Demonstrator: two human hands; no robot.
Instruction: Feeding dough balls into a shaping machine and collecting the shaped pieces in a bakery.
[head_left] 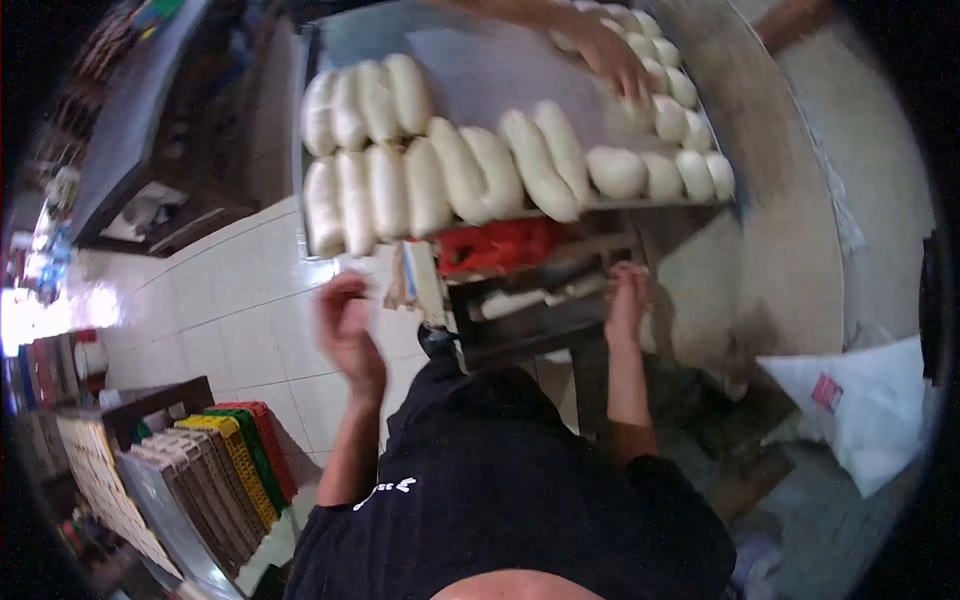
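My left hand (350, 325) is raised in front of the table's near left corner, blurred by motion. Its thumb and fingers look apart, with nothing seen between them. My right hand (627, 300) is just below the near edge, fingers loosely up and apart, holding nothing that shows. Neither hand touches the dough. Long pale dough rolls (388, 190) lie side by side in two rows at the left of the metal-topped table (490, 65). Two folded rolls (545, 160) lie near the middle. Shorter rounded dough pieces (617, 173) line the near right and right edges.
Another person's hand (615, 65) reaches onto the dough at the far right. Beneath the table is an open drawer-like box (530, 325) with a red bag (500, 245). Stacked coloured crates (240, 450) stand at lower left, a white sack (870, 410) at right, a dark bench (140, 120) upper left.
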